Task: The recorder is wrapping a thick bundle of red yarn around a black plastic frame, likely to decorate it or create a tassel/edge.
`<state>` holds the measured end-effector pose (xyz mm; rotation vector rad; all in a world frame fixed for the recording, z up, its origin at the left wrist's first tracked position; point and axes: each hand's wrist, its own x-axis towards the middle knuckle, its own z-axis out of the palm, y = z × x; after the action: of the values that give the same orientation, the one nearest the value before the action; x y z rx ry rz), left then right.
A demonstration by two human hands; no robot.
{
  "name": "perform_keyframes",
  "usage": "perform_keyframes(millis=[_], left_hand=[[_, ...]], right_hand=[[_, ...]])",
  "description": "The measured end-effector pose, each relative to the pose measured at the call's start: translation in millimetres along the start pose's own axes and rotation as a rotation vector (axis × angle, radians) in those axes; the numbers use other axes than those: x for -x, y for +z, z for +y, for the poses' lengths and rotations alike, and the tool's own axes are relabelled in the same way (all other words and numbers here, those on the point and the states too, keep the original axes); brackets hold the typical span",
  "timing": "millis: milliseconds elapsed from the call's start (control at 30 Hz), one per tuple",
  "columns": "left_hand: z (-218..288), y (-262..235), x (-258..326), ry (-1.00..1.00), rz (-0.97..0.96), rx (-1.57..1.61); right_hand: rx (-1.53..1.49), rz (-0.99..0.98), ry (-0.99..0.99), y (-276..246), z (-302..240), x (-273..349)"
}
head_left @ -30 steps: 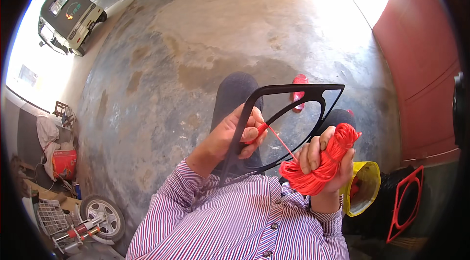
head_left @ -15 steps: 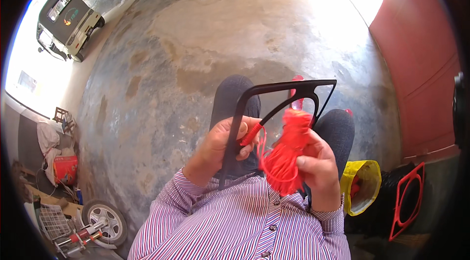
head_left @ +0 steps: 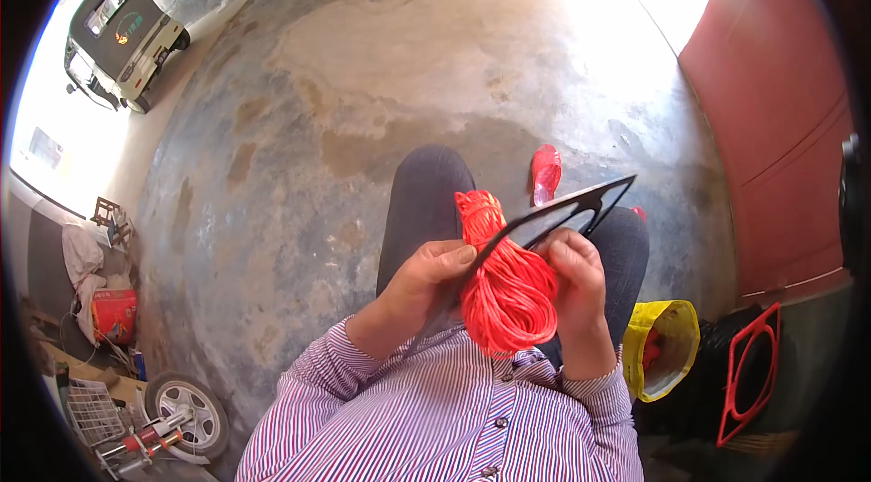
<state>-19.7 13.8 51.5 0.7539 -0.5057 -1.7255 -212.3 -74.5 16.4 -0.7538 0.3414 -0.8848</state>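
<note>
Orange cord hank (head_left: 504, 287), frame centre, gripped w/ black frame (head_left: 562, 210) by my left hand (head_left: 426, 278) & right hand (head_left: 576, 287), both closed; loops could slip, tangle.

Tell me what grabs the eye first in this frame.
A bright orange-red bundle of cord sits dead centre over the person's lap, gripped between the left hand and the right hand. A thin black angular frame juts up and to the right from the hands, with cord wound at its near end. At lower right stand a yellow bag and a red-edged frame on the concrete floor.
</note>
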Motion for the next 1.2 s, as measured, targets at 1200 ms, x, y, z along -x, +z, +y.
perform_keyframes(millis=[1200], left_hand=[[7,-11,2,0.089,-0.014,-0.125]], right_hand=[[-0.804,-0.308,0.036,-34,20,-5]])
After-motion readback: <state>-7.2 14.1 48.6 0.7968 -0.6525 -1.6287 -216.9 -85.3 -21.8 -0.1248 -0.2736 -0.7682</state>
